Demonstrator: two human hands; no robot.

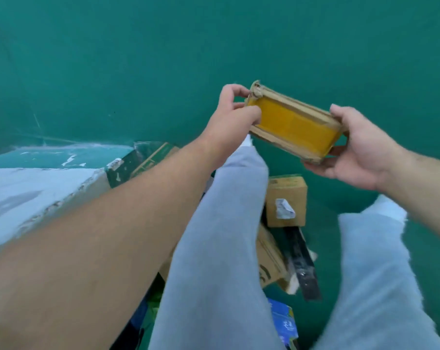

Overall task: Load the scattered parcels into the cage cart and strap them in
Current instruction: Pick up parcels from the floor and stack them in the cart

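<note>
Head view: small cardboard parcel (pixel 293 125), banded with yellow tape, held up in the air at centre right, tilted down to the right; left hand (pixel 232 114) pinches its left end, fingers curled; right hand (pixel 357 150) grips its right end from beneath; brown box (pixel 285 200) on green floor (pixel 138 72) below, between grey trouser legs (pixel 213 248); printed carton (pixel 269 256), black strip (pixel 302 261) and blue packet (pixel 284 322) nearer; pale scuffed slab (pixel 37 193) at left.

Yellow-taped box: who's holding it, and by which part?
Both hands hold the yellow-taped box: left hand pinches one end, right hand grips the other.
</note>
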